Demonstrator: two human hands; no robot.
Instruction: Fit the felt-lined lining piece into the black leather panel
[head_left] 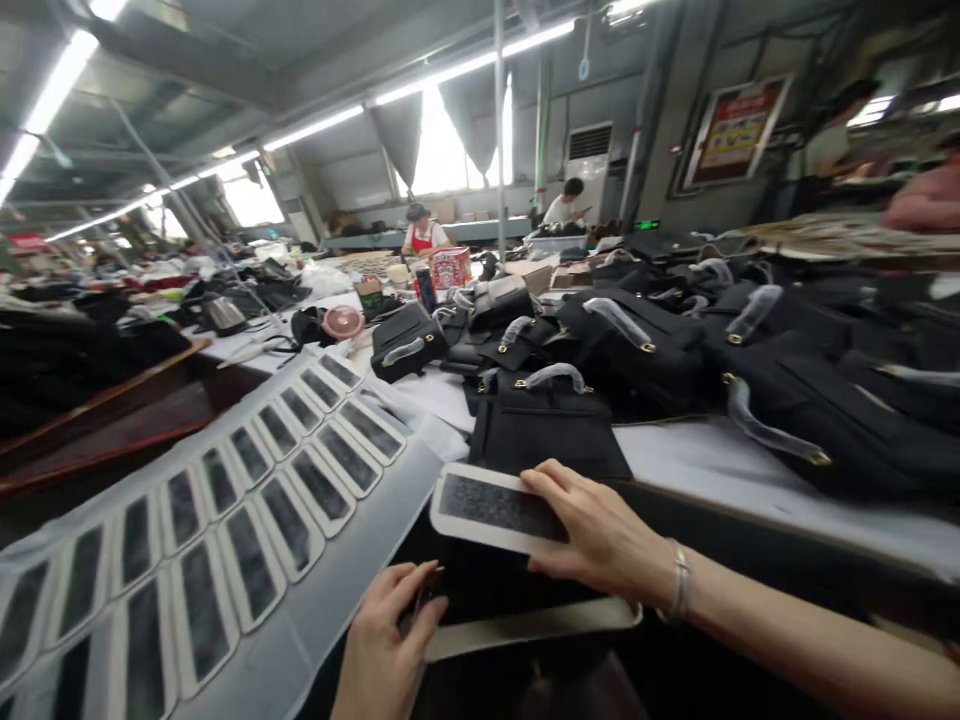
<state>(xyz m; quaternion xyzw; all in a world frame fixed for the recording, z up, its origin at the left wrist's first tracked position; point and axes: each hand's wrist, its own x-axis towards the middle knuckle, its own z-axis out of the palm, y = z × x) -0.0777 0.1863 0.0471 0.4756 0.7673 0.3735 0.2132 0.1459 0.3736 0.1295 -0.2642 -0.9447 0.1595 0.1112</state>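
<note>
Down close, the left hand curls at the left end of a cream strip, thumb and fingers around a dark item, and whether they grip it I can't tell! Just above, the right hand has its fingers clamped on the right end of a cream-edged black panel. Left of that, similar panels lie in two rows on a pale sheet; ahead, black bags crowd the white tabletop, then a pink fan, and far back a person in a red apron
</note>
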